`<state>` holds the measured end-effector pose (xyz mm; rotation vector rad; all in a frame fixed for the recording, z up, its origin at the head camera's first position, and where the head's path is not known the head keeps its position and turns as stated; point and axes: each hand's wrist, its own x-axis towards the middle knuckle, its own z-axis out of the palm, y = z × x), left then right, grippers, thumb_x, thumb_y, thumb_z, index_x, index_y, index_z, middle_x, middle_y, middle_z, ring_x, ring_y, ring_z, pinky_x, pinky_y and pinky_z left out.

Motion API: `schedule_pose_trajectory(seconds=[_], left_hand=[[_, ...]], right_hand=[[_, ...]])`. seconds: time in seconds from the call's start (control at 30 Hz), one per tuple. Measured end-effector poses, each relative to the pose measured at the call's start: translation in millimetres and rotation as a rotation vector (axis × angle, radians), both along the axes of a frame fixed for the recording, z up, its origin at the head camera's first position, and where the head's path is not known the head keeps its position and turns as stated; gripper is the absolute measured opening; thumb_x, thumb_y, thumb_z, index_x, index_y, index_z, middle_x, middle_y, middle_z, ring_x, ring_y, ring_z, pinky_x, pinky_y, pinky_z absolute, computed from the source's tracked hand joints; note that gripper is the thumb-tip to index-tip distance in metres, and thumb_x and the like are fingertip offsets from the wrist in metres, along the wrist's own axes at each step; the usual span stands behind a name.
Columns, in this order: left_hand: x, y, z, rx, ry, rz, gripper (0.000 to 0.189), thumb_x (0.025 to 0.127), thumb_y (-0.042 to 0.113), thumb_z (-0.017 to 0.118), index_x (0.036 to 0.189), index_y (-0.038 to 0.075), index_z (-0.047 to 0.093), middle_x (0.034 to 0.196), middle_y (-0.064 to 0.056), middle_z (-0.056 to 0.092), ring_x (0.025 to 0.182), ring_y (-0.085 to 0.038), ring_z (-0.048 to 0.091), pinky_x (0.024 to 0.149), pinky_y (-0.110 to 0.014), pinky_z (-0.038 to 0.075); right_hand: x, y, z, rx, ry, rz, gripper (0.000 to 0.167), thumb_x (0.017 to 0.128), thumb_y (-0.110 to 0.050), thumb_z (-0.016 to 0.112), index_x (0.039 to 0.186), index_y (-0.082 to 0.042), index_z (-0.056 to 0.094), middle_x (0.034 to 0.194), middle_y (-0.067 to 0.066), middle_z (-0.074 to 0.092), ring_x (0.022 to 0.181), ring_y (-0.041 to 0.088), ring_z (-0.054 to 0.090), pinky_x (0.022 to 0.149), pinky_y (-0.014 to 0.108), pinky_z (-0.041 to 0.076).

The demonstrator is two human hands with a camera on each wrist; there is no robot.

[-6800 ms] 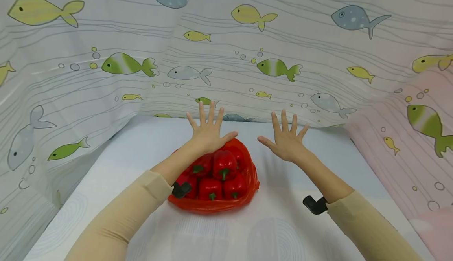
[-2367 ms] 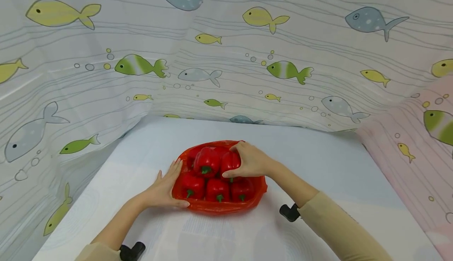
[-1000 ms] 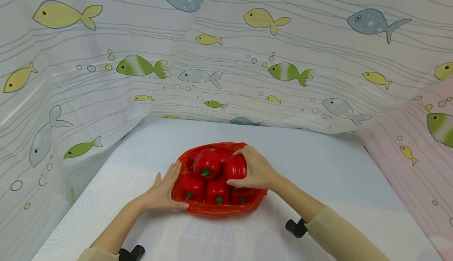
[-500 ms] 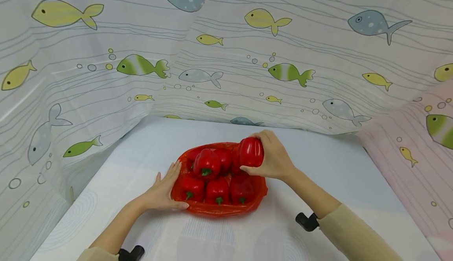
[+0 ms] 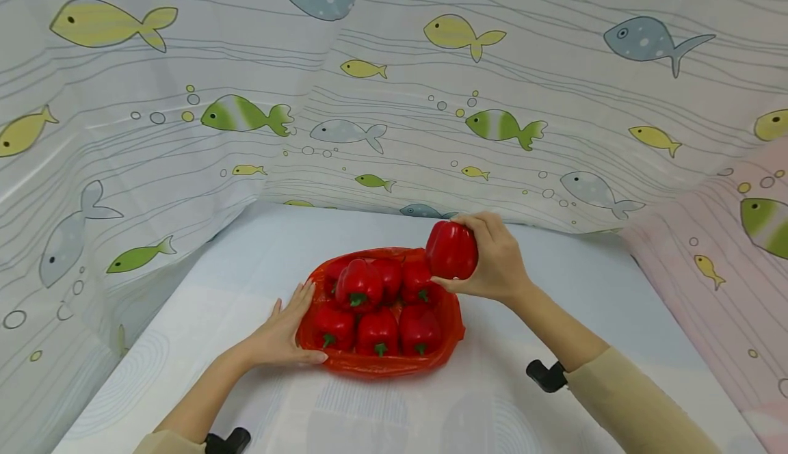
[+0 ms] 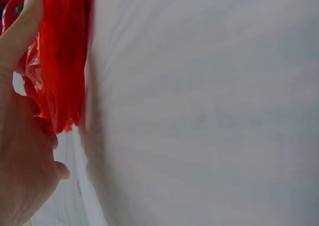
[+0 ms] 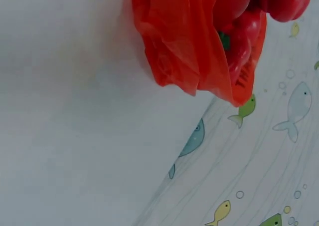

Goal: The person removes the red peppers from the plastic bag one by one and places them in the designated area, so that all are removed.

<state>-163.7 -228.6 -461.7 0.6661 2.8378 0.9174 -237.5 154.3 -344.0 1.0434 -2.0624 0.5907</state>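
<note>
My right hand [image 5: 495, 262] holds a red bell pepper [image 5: 451, 250] between fingers and thumb, raised over the right rear of an orange-red plastic bag [image 5: 394, 366]. Several more red bell peppers [image 5: 360, 284] with green stems sit piled in the bag, which lies with its mouth open upward. At the bag's left side rests my left hand [image 5: 283, 334], its fingers along the rim and its thumb at the front edge. The left wrist view shows that hand's thumb [image 6: 22, 29] against the bag. No part of my right hand appears in the right wrist view.
The bag stands on a white table [image 5: 542, 317] with faint patterns. A fish-printed curtain [image 5: 394, 98] surrounds it at the back and sides. A small black device [image 5: 546, 376] is worn at the right wrist, another [image 5: 228, 440] at the left.
My right hand has lifted one bell pepper from the right of the pile, moving up and to the right. Earlier both hands were spread in the air; the left has since stayed at the bag.
</note>
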Motion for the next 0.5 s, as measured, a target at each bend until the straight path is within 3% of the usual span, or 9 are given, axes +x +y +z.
schedule_pose_trajectory(seconds=[0.17,0.3,0.5], left_hand=[[-0.1,-0.8,-2.3,-0.014,0.010,0.002,0.124,0.069,0.058,0.077,0.150,-0.008,0.011,0.158,-0.023,0.008,0.144,-0.044,0.004,0.103,-0.073,0.000],[0.4,-0.8,-2.5,-0.015,0.015,0.001,0.123,0.069,0.059,0.076,0.151,-0.007,0.011,0.158,-0.022,0.008,0.143,-0.044,0.004,0.103,-0.073,0.000],[0.2,-1.0,-2.6,-0.011,0.013,0.000,0.123,0.070,0.059,0.076,0.151,-0.006,0.010,0.159,-0.022,0.007,0.143,-0.044,0.004,0.103,-0.073,-0.001]], right_hand=[[-1.9,9,5.7,0.000,0.081,0.013,0.081,0.069,-0.057,0.073,0.120,0.002,0.053,0.112,0.015,0.056,0.103,0.031,0.053,0.074,0.050,0.056],[-2.4,16,11.1,0.000,0.136,0.008,0.079,0.073,-0.061,0.064,0.118,0.003,0.054,0.109,0.016,0.057,0.099,0.033,0.054,0.072,0.049,0.056],[-2.2,23,15.4,0.017,0.156,-0.006,0.080,0.063,-0.049,0.078,0.118,0.003,0.053,0.109,0.017,0.057,0.099,0.034,0.054,0.071,0.050,0.056]])
